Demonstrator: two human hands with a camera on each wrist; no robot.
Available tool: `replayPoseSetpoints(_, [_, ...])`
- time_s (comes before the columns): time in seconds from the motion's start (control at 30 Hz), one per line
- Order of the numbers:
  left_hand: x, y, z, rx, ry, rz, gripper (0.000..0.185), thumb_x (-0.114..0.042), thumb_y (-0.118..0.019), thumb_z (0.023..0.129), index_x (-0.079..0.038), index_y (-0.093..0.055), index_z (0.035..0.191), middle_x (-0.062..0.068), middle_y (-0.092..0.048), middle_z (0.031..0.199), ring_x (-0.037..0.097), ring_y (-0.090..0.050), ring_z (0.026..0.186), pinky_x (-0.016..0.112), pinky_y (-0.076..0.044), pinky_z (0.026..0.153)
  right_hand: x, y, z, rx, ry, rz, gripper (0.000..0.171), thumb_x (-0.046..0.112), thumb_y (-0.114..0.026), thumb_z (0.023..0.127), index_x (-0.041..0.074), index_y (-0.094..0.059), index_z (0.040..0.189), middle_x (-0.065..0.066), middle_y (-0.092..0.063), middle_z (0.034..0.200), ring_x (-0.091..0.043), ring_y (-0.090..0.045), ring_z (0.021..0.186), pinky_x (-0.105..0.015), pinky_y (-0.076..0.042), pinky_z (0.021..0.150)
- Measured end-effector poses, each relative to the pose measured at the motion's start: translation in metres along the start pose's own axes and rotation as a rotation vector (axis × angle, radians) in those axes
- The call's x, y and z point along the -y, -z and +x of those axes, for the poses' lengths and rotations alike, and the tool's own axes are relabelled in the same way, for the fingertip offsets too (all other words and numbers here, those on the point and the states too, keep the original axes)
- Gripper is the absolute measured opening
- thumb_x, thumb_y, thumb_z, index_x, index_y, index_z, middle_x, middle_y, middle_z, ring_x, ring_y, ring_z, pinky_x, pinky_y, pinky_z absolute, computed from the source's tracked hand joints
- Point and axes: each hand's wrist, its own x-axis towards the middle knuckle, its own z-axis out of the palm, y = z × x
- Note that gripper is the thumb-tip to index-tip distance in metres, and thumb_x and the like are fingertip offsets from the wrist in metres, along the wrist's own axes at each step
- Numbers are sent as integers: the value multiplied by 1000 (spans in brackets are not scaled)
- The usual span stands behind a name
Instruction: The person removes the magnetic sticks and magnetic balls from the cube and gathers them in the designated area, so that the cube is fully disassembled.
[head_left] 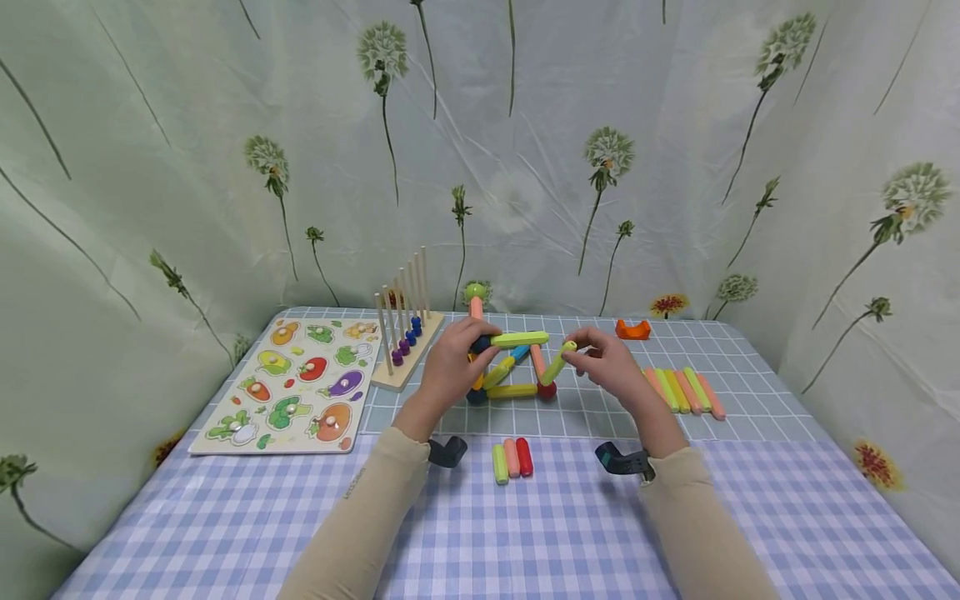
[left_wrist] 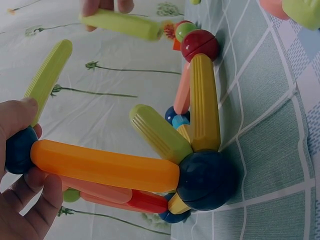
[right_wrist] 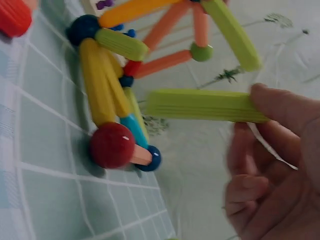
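Three short plastic rods [head_left: 512,459], one green, one salmon and one red, lie side by side on the checked tablecloth of the table [head_left: 525,533], closest to the person and between the two beige sleeves. Beyond them stands a structure of coloured magnetic rods and balls [head_left: 510,367]. The left hand [head_left: 448,367] grips a dark blue ball [left_wrist: 20,150] at an upper corner of that structure, thumb and fingers curled round it; an orange rod [left_wrist: 105,165] runs from this ball down to a larger dark blue ball [left_wrist: 207,180] resting on the table. The right hand [head_left: 611,362] pinches a loose lime-green plastic rod [right_wrist: 205,106] between thumb and fingertips, held in the air just beside the structure's right side, above a red ball [right_wrist: 112,145] at its base. Right of the right hand lies a row of green and salmon rods [head_left: 684,390]. Left of the left hand stand a wooden peg rack with beads [head_left: 405,333] and a wooden vegetable puzzle board [head_left: 288,387].
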Motion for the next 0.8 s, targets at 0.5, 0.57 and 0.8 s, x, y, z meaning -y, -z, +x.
replayPoseSetpoints(0.5, [-2, 0, 0, 2, 14, 0, 23, -17, -75, 90, -16, -71, 113, 0, -68, 113, 20, -63, 106, 36, -55, 96, -37, 40, -1, -4, -108, -301, 38, 23, -50, 100, 4, -60, 132, -23, -58, 124, -34, -53, 104, -37, -50, 82])
replayPoseSetpoints(0.57, [-2, -1, 1, 2, 14, -1, 23, -17, -75, 90, -16, -71, 113, -1, -68, 113, 20, -63, 106, 36, -55, 96, -44, 44, -1, 1, -144, -329, 40, 23, -47, 101, 3, -58, 134, -25, -56, 130, -36, -51, 108, -45, -49, 90])
replayPoseSetpoints(0.8, [-2, 0, 1, 7, 24, -5, 24, -17, -75, 90, -17, -70, 114, -1, -68, 113, 20, -63, 107, 36, -55, 98, -58, 48, 0, -13, -224, -359, 41, 22, -53, 100, 5, -54, 137, -25, -54, 127, -36, -51, 105, -45, -50, 89])
